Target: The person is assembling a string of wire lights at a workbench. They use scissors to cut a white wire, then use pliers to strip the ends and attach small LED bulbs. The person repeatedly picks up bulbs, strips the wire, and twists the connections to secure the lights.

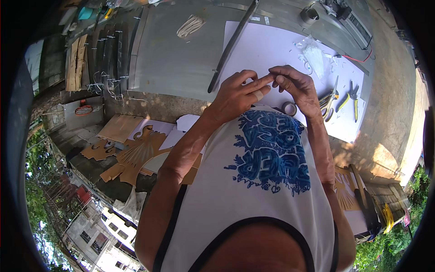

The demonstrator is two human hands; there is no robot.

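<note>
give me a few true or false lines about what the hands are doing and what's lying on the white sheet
1. The left hand and right hand meet fingertip to fingertip above the white sheet. True.
2. A roll of tape lies on the sheet just under the right hand. True.
3. The yellow-handled pliers are held in the right hand. False: they lie on the sheet, to the right of that hand.
4. The long dark bar lies across the left edge of the sheet. True.
5. The brown cardboard cutouts are stacked on the white sheet. False: they lie lower down, to the person's left, off the sheet.
</note>
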